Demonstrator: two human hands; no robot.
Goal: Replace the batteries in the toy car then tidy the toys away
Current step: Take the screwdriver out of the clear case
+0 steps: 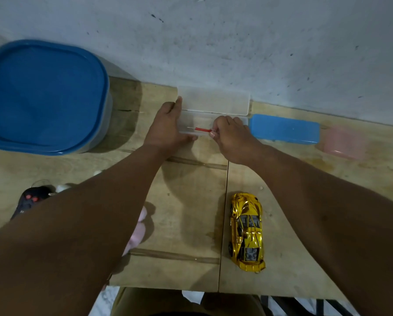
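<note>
A shiny gold toy car (247, 231) lies on the wooden table near the front, nose pointing away from me. At the back stands a clear plastic case (213, 101) with its lid raised against the wall. My left hand (168, 127) rests against the case's left end, fingers straight. My right hand (233, 137) pinches the end of a small red-handled screwdriver (201, 130), whose metal tip points left over the case's tray. A black remote control (30, 200) with red buttons lies at the left, partly behind my left forearm.
A large tub with a blue lid (42, 96) fills the back left. A blue box (284, 128) and a pink box (343, 142) sit along the wall to the right of the case. Something pink and soft (137, 233) peeks from under my left forearm. The table's front edge (213, 289) is close to my body.
</note>
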